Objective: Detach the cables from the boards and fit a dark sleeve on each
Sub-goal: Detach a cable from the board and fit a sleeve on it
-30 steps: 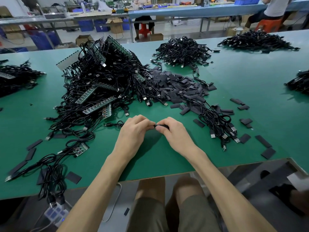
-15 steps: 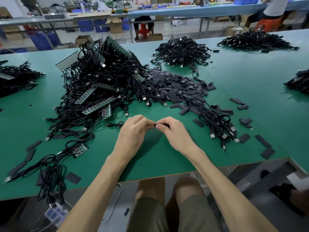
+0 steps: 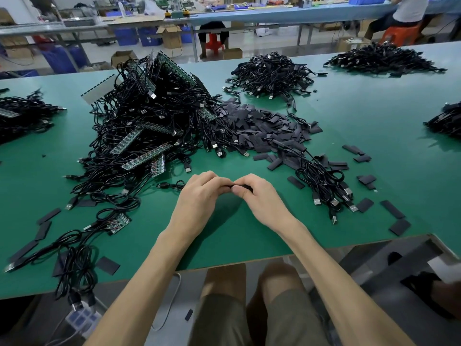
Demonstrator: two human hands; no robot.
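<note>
In right hand [image 3: 264, 199], dark sleeve [image 3: 244, 188]

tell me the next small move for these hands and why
Probably push the dark sleeve onto the cable end until it seats. The left hand and right hand meet fingertip to fingertip. The right pinches the sleeve and the cable trails out past the left, so the fitting looks unfinished. The fingers hide how far on the sleeve is.

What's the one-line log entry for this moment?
left hand: holds cable | right hand: pinches dark sleeve | stage: sleeve fitting, over green table
</note>
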